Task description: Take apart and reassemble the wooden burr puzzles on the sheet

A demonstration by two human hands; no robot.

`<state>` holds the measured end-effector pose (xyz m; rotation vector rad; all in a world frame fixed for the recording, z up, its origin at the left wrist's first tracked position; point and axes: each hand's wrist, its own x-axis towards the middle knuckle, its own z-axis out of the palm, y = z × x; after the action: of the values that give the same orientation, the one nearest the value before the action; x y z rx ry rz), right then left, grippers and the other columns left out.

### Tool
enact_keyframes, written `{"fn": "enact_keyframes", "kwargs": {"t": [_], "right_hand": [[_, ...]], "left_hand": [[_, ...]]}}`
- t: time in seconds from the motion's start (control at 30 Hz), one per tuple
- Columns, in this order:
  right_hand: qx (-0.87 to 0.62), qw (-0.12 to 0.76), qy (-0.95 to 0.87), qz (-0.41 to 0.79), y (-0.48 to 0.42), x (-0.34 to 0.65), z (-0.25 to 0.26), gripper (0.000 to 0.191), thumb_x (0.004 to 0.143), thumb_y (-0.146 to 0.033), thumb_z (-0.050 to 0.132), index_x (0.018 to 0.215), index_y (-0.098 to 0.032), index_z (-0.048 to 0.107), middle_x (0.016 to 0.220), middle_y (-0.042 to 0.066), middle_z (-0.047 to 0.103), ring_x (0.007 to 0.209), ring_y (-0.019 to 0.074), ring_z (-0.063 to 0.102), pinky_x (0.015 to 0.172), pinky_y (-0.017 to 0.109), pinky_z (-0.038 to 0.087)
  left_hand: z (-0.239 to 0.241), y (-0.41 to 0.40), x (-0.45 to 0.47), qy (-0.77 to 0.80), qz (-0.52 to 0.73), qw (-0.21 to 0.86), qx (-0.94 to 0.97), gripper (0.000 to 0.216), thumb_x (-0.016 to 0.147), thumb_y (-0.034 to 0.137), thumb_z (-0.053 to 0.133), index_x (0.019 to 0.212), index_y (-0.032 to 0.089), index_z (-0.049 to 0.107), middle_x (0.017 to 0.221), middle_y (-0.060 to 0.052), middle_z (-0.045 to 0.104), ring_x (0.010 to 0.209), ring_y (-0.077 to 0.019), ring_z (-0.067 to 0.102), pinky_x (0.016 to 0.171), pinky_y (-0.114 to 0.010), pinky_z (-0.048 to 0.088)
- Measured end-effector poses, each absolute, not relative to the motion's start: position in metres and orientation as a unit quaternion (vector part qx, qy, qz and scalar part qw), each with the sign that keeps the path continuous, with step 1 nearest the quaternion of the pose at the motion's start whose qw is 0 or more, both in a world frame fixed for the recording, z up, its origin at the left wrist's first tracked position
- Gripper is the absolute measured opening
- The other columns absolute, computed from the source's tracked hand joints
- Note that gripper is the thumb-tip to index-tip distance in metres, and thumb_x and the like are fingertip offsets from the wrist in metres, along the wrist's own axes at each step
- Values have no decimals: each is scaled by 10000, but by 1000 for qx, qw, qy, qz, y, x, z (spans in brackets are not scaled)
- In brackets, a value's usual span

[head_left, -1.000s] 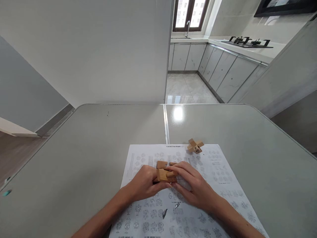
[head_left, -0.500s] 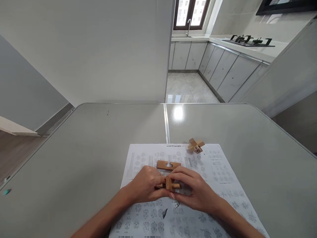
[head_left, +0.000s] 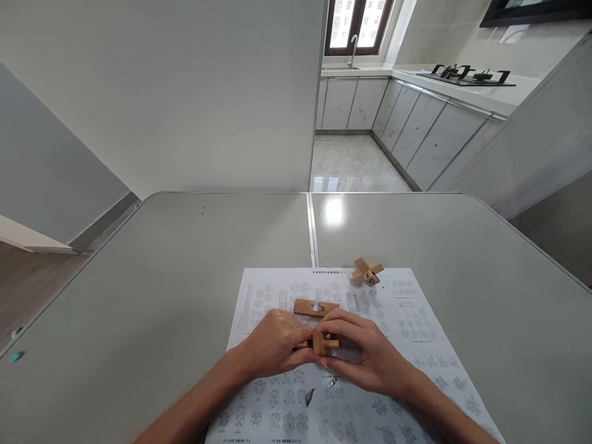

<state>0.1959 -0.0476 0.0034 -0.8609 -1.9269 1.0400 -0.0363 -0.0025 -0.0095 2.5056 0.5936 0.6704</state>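
Observation:
Both hands meet over the lower middle of a printed sheet, closed on a small brown wooden interlocking puzzle [head_left: 319, 343]. My left hand [head_left: 279, 343] grips its left side between thumb and fingers. My right hand [head_left: 361, 349] pinches it from the right, fingertips at its top and bottom, while a short peg-like end sticks out between them. Fingers cover part of the pieces. Just beyond the hands lies a flat notched wooden piece [head_left: 305, 308] with a cut-out in its edge. Farther off, a lighter wooden cross-shaped puzzle [head_left: 367, 271] with letters on it rests at the sheet's far edge.
The white sheet [head_left: 444, 394] carries rows of small puzzle diagrams and has a torn spot near its middle. Under it is a grey table [head_left: 185, 265] with a metal seam [head_left: 312, 231]. A small teal object [head_left: 16, 356] lies at the left edge. Beyond stand walls and a kitchen.
Hands and wooden puzzle stay almost in place. The whole view has shifted very slightly; nothing has been taken up or let go.

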Motion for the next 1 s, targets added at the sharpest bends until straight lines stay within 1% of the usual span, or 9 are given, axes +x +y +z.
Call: {"fn": "enact_keyframes", "kwargs": {"t": [0.23,0.33,0.4,0.47,0.57,0.67,0.77,0.87,1.0], "right_hand": [[-343,391,-745,417,-49,192,5,233,918,-241,788,1130,-241,690,1060,62,708,914,211,687,821,360,594],[-353,382,-732,440,-48,193,9,175,909,-273,805,1033,-238,686,942,26,702,830,189,653,783,347,572],[-361,366,-713,477,-47,195,11,162,912,-314,802,994,-236,685,874,6,690,784,179,630,748,334,559],[-348,351,-683,539,-45,199,11,197,917,-376,793,1014,-236,694,867,4,698,781,180,641,740,334,565],[-281,336,-619,652,-43,203,11,354,914,-500,781,1128,-228,704,915,23,736,821,197,710,753,347,592],[-230,321,-555,732,-43,204,9,440,912,-559,771,1157,-202,696,920,46,767,822,202,758,705,318,589],[-228,338,-520,751,-43,203,4,425,894,-523,811,1123,-187,686,847,30,766,741,177,757,635,273,561],[-236,351,-507,751,-43,203,0,435,883,-493,834,1140,-181,674,812,20,765,693,165,756,589,246,541],[-229,360,-488,762,-42,203,-1,408,908,-499,808,1124,-190,652,791,23,788,639,167,774,524,213,518]], "left_hand": [[-13,-2,-36,223,259,253,905,596,1039,631,515,653,181,584,520,48,466,473,-106,398,520,-260,307],[-12,-1,-37,225,249,298,894,643,1031,665,493,613,178,527,514,52,423,473,-99,372,520,-253,298],[-9,-1,-37,232,232,336,883,658,1029,681,481,611,175,534,518,53,419,478,-96,368,521,-249,289],[-4,-1,-38,243,213,375,869,652,1030,674,489,623,171,570,528,49,445,492,-96,385,529,-244,292],[2,-1,-38,246,190,440,842,599,1039,629,513,677,169,639,565,45,510,520,-92,426,548,-225,320],[4,-1,-39,245,191,486,817,565,1045,605,516,732,163,674,603,44,544,537,-84,432,553,-207,330],[2,1,-39,258,202,488,809,621,1036,644,496,676,155,629,574,48,480,529,-85,380,523,-207,295],[2,2,-39,270,211,486,804,661,1026,681,475,631,159,567,551,56,411,518,-85,333,496,-208,258],[5,3,-38,262,218,491,802,680,1026,706,449,651,158,592,545,62,380,514,-83,320,491,-206,245]]}}
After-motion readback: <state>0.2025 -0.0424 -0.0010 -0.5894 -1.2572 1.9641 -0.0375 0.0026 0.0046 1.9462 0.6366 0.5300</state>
